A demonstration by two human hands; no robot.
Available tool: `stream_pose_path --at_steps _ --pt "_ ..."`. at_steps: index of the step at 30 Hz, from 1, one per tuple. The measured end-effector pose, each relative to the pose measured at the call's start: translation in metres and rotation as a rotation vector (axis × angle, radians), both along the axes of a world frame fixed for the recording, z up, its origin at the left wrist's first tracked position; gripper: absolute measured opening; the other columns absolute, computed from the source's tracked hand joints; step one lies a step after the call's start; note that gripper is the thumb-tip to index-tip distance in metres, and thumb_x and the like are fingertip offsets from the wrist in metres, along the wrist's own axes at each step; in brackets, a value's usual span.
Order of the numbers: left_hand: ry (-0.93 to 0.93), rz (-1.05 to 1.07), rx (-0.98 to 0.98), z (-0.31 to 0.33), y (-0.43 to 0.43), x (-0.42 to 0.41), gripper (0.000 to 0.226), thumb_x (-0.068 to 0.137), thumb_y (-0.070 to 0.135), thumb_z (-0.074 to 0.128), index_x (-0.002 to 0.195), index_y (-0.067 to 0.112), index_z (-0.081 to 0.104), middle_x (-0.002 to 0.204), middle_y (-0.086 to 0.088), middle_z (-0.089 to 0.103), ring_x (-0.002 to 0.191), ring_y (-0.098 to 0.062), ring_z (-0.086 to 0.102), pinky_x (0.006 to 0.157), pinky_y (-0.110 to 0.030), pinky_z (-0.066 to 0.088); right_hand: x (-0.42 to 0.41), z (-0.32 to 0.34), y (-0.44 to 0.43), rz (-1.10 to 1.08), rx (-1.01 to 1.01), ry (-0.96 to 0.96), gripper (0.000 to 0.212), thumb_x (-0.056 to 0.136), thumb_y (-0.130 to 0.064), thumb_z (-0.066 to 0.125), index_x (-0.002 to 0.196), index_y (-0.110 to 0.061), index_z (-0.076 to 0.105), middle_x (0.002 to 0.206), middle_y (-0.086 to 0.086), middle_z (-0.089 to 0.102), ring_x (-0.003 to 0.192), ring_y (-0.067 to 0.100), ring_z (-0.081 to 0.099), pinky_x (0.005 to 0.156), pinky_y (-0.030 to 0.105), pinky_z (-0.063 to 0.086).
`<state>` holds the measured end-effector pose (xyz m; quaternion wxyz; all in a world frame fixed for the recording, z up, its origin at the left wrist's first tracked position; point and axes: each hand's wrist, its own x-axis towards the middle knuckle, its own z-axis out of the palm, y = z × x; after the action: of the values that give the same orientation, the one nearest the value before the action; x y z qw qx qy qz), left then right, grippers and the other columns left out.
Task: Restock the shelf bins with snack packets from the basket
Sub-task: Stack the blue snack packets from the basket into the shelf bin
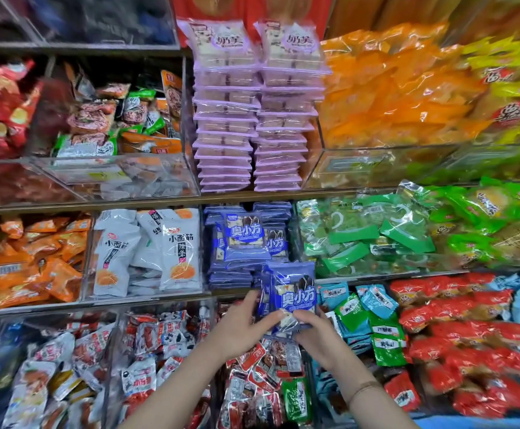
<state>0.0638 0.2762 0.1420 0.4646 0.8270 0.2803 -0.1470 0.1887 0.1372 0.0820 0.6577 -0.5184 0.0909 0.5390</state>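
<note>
Observer: Grip state?

Operator: I log both hands closed on a small bundle of blue packets. The left hand has its thumb over the lower edge and fingers behind. The right hand grips the lower right corner. The bundle is upright, just in front of and below the stack of matching packets on the middle shelf. No basket in view.

Observer: Risks?

Operator: The film looks slick and the bundle is held only at the bottom. I judge one packet could slide out and drop among the red packets below. Pushing in hard could topple the loose packets leaning on the stack.

Observer: Surroundings?

Operator: Shop shelving with clear plastic bins packed side by side. Three tiers show, and the edges are blurred.
</note>
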Motion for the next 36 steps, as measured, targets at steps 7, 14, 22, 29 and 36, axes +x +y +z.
stream_pose_path --at_steps 7,14,22,29,36 --pt "-0.424 -0.122 0.768 0.052 0.060 0.065 0.040 0.100 0.039 0.032 0.125 0.021 0.057 0.123 -0.004 0.061 0.115 -0.023 0.052 0.095 -0.038 0.045 -0.006 0.004 0.014 -0.061 0.089 0.078 0.048 0.069 -0.007 0.070 0.100 -0.021 0.035 0.110 0.014 0.047 0.094 0.029 0.050 0.074 0.038 0.044" --pt "-0.174 -0.267 1.001 0.006 0.110 0.058 0.036 0.095 0.032 0.045 0.130 0.025 0.050 0.140 0.001 0.048 0.127 -0.024 0.041 0.108 -0.042 0.030 -0.013 -0.004 0.013 -0.179 0.077 0.052 0.053 0.066 -0.010 0.072 0.101 -0.026 0.036 0.094 0.005 0.052 0.077 0.023 0.060 0.069 0.038 0.047" --pt "0.030 -0.492 1.163 0.019 0.099 0.078 0.038 0.098 0.034 0.040 0.135 0.030 0.045 0.143 -0.012 0.031 0.129 -0.032 0.031 0.103 -0.057 0.028 -0.024 0.014 0.070 -0.311 -0.075 -0.351 0.061 0.074 -0.018 0.079 0.127 -0.030 0.049 0.112 -0.007 0.068 0.100 0.011 0.065 0.077 0.026 0.049" --pt "-0.054 -0.454 1.050 0.018 0.116 0.067 0.058 0.082 0.060 0.037 0.127 0.027 0.051 0.143 -0.006 0.033 0.132 -0.025 0.028 0.110 -0.055 0.021 0.001 0.017 0.088 -0.274 -0.187 -0.123 0.089 0.063 -0.034 0.085 0.136 -0.006 0.043 0.118 0.007 0.057 0.112 0.032 0.056 0.095 0.050 0.046" --pt "0.073 -0.537 1.112 0.003 0.108 0.066 0.127 0.051 0.094 0.046 0.149 0.019 0.016 0.152 -0.007 -0.036 0.147 -0.029 -0.010 0.105 -0.072 -0.002 0.028 0.037 0.106 -0.116 -0.197 -0.010 0.027 0.068 -0.029 0.082 0.090 -0.017 0.071 0.090 0.004 0.073 0.087 0.024 0.069 0.072 0.035 0.058"
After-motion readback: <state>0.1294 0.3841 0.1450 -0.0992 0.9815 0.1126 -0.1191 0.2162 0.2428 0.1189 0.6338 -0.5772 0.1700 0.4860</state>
